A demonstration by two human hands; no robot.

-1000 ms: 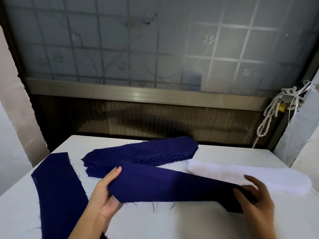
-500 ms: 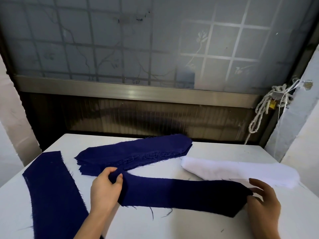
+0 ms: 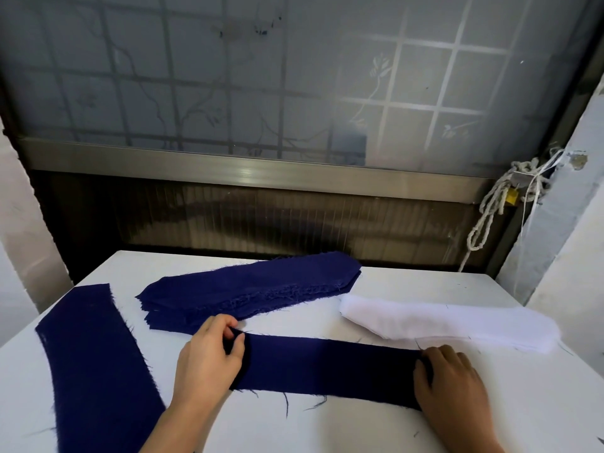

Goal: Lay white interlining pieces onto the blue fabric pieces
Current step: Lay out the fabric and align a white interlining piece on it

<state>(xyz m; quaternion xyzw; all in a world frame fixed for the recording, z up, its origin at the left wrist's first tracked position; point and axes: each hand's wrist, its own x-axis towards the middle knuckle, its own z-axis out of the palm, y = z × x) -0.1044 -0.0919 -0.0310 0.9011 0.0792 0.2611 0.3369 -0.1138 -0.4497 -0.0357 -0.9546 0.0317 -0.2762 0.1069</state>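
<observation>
Nearest: blue strip (image 3: 327,364) lies flat across the table (image 3: 327,429), and the person holds it at both ends. Left hand (image 3: 209,358) pinches the left end between thumb and curled fingers. Right hand (image 3: 454,384) grips the right end, fingers curled over the edge. A second blue piece (image 3: 94,364) lies flat at the left.

Behind: blue stack (image 3: 248,289), then the white interlining stack (image 3: 451,325) just beyond the right hand, nearly touching the strip's far edge.

Likely handling: both fabrics are light, limp and fray at the cut edges. The interlining looks thin and fuzzy, so layers may cling. Best to peel one ply at a short end, then support both ends. Far back: frosted window (image 3: 294,93).
</observation>
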